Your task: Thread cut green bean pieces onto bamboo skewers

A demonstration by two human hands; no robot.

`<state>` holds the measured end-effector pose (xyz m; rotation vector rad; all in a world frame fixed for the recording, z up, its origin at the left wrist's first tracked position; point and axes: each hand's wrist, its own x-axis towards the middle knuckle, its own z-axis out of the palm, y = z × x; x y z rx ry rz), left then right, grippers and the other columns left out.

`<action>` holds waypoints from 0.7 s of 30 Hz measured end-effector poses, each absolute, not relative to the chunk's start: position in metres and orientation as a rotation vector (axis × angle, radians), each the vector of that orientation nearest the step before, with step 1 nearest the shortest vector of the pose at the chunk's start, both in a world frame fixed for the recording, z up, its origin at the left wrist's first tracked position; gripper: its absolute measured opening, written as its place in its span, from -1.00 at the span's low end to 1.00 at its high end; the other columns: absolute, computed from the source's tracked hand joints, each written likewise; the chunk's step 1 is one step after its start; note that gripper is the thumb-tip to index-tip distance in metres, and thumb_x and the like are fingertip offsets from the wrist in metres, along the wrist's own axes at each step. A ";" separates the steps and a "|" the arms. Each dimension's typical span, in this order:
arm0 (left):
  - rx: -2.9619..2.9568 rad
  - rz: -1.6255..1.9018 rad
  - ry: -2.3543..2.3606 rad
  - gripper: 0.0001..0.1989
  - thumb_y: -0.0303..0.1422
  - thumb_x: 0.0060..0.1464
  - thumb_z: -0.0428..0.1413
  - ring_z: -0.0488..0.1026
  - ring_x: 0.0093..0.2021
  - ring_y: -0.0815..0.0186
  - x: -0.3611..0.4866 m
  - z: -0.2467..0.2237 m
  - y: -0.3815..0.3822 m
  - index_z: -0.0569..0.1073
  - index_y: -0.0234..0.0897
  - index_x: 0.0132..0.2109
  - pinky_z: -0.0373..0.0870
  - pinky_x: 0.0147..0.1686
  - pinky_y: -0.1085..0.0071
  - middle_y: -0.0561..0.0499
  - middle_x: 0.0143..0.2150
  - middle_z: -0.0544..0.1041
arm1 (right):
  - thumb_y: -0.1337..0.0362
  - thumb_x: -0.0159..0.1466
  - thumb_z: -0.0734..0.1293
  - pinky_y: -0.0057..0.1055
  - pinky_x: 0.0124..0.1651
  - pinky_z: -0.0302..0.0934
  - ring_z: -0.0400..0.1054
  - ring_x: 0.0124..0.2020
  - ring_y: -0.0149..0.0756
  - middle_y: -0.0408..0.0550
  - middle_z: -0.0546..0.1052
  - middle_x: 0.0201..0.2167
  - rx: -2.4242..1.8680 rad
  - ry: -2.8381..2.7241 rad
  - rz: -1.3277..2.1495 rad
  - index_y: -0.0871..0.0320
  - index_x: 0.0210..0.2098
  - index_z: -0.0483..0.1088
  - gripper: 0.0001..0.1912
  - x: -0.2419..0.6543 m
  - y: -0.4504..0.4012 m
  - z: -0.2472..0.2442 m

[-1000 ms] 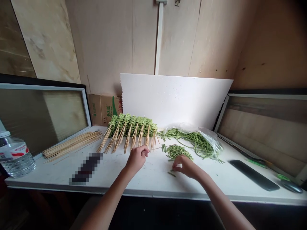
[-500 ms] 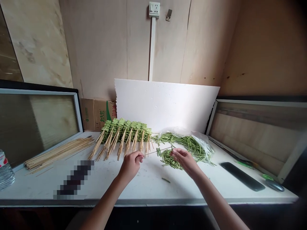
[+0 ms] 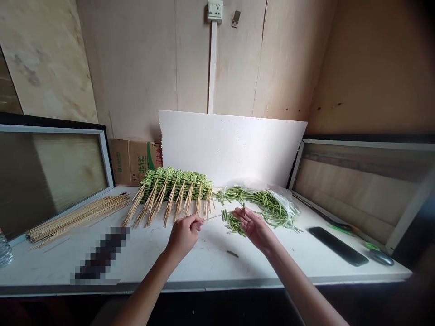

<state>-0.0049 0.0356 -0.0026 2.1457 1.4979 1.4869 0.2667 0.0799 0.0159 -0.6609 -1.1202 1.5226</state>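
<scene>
Left hand (image 3: 183, 233) pinches a partly loaded skewer (image 3: 214, 216) above the counter (image 3: 210, 267). Right hand (image 3: 253, 224), down on the counter a second ago, has risen and pinches a bean piece (image 3: 244, 208) at the skewer's tip, over the cut pile (image 3: 234, 222).

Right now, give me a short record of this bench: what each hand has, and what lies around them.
left hand: pinches a bamboo skewer with bean pieces on it
right hand: holds a cut bean piece at the skewer's tip
under right hand: pile of cut beans
behind: finished skewers, long beans in a plastic bag
far left: bare skewers
loose: one bean piece on the white table
</scene>
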 end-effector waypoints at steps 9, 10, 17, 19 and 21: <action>2.155 1.479 1.522 -0.79 -0.48 0.21 0.05 0.50 -0.45 0.31 -0.006 -0.003 0.037 0.56 -0.24 -0.33 0.33 -0.35 0.45 0.05 -0.48 0.58 | 0.05 0.16 0.55 -0.50 -0.22 0.48 0.48 0.14 -0.10 0.02 0.64 0.02 -0.668 -1.085 1.482 0.10 -0.14 0.63 -0.65 0.268 0.084 0.013; 2.156 1.481 1.525 -0.79 -0.48 0.21 0.05 0.50 -0.45 0.31 -0.006 -0.003 0.037 0.56 -0.24 -0.33 0.33 -0.35 0.45 0.05 -0.48 0.58 | 0.05 0.17 0.55 -0.50 -0.23 0.48 0.48 0.14 -0.10 0.02 0.64 0.01 -0.668 -1.088 1.477 0.10 -0.14 0.63 -0.66 0.268 0.083 0.013; 2.155 1.481 1.533 -0.77 -0.53 0.18 0.04 0.52 -0.44 0.29 -0.006 -0.005 0.036 0.56 -0.24 -0.33 0.33 -0.36 0.45 0.04 -0.48 0.58 | 0.09 0.15 0.56 -0.55 -0.34 0.45 0.49 0.12 -0.08 0.00 0.67 -0.07 -0.655 -1.059 1.445 0.11 -0.22 0.65 -0.73 0.265 0.082 0.014; 2.150 1.472 1.556 -0.77 -0.54 0.17 0.04 0.52 -0.42 0.29 -0.006 -0.005 0.036 0.56 -0.24 -0.33 0.33 -0.36 0.45 0.04 -0.46 0.59 | 0.10 0.14 0.58 -0.57 -0.36 0.44 0.51 0.09 -0.10 0.00 0.68 -0.09 -0.643 -1.059 1.452 0.11 -0.24 0.65 -0.73 0.266 0.083 0.012; 2.150 1.457 1.587 -0.77 -0.54 0.17 0.05 0.52 -0.41 0.29 -0.006 -0.005 0.035 0.56 -0.24 -0.34 0.32 -0.35 0.44 0.04 -0.46 0.60 | 0.11 0.12 0.59 -0.58 -0.37 0.43 0.52 0.06 -0.13 0.00 0.68 -0.11 -0.634 -1.070 1.456 0.11 -0.25 0.66 -0.74 0.266 0.085 0.011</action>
